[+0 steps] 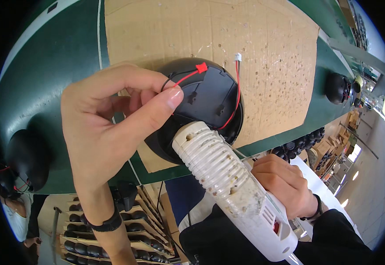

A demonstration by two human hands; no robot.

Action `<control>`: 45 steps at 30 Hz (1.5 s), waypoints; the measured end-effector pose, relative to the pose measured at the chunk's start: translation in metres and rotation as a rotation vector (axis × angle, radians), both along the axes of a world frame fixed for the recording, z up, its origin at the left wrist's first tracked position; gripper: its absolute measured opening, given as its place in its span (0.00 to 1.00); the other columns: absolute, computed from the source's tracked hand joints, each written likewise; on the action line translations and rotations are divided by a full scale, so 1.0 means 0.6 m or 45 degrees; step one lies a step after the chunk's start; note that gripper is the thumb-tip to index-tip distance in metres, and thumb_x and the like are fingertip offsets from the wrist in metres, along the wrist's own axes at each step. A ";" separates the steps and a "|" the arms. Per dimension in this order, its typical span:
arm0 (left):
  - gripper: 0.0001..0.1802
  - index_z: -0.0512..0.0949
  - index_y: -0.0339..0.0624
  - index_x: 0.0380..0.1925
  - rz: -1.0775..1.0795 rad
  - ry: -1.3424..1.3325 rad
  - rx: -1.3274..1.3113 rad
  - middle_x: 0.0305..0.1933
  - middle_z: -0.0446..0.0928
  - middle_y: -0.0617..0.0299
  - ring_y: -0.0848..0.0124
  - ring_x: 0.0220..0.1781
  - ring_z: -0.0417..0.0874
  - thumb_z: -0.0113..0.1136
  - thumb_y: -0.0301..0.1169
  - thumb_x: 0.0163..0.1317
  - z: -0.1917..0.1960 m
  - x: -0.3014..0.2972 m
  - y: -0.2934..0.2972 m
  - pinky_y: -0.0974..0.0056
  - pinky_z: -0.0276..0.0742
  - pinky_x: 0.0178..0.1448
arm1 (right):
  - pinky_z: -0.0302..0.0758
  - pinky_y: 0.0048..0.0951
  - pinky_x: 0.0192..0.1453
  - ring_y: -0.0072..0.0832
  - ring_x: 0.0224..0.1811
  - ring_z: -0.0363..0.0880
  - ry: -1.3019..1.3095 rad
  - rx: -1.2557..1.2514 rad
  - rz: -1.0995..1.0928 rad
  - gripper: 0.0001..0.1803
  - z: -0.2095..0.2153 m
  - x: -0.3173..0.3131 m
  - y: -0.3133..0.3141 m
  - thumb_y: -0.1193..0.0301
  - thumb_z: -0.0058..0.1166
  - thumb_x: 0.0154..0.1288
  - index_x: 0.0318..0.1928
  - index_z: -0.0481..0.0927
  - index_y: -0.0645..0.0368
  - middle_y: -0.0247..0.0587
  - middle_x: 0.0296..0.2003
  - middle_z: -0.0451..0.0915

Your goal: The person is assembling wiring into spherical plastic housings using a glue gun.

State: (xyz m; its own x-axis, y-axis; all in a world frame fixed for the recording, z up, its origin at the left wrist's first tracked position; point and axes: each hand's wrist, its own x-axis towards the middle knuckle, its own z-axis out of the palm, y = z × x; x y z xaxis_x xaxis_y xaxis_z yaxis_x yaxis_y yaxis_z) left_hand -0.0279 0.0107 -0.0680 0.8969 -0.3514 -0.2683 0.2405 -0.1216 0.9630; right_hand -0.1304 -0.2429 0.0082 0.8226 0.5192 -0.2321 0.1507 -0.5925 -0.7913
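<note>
A round black plastic housing (203, 97) lies on the cardboard in front of me. My left hand (113, 110) pinches a thin pair of red and black wires between thumb and forefinger, over the housing's left side. A small red connector (201, 67) ends that pair. Along the housing's right side runs another red and black wire pair (238, 95), tipped with a white connector (238, 57). My right hand (281, 181) is wrapped round the handle of a white, stained glue gun (232, 185). Its ribbed front end is over the housing's near edge; the nozzle tip is hidden.
A worn cardboard sheet (272, 57) covers the middle of the green table (55, 57). Other black housings stand at left (29, 154) and right (337, 87). Below the table edge, a rack (100, 242) holds several rounded black parts. Another person (18, 216) is at lower left.
</note>
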 end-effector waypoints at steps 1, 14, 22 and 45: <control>0.03 0.83 0.32 0.34 -0.003 0.000 -0.005 0.28 0.74 0.66 0.82 0.29 0.67 0.66 0.18 0.59 -0.004 -0.001 -0.004 0.74 0.60 0.33 | 0.78 0.37 0.37 0.45 0.34 0.78 0.018 -0.002 -0.020 0.15 0.000 -0.002 -0.001 0.76 0.62 0.50 0.37 0.76 0.72 0.51 0.33 0.75; 0.08 0.81 0.34 0.30 -0.164 -0.282 -0.090 0.30 0.77 0.60 0.73 0.31 0.73 0.67 0.19 0.48 -0.012 -0.026 0.039 0.72 0.65 0.36 | 0.73 0.35 0.30 0.42 0.29 0.76 0.035 0.024 -0.040 0.13 -0.003 -0.007 -0.013 0.75 0.60 0.52 0.35 0.75 0.72 0.49 0.30 0.74; 0.14 0.84 0.38 0.29 -0.211 -0.398 -0.073 0.28 0.76 0.60 0.71 0.28 0.73 0.65 0.17 0.36 -0.017 -0.037 0.040 0.69 0.65 0.33 | 0.73 0.35 0.31 0.42 0.29 0.77 0.084 0.042 -0.045 0.14 0.004 0.004 -0.009 0.74 0.62 0.51 0.35 0.75 0.72 0.49 0.30 0.75; 0.05 0.84 0.35 0.25 -0.629 -0.133 0.135 0.24 0.72 0.64 0.78 0.26 0.73 0.71 0.24 0.49 0.035 0.070 -0.111 0.71 0.66 0.33 | 0.80 0.38 0.39 0.48 0.38 0.81 0.271 -0.078 -0.116 0.17 0.053 -0.022 -0.036 0.75 0.64 0.50 0.39 0.77 0.74 0.54 0.36 0.77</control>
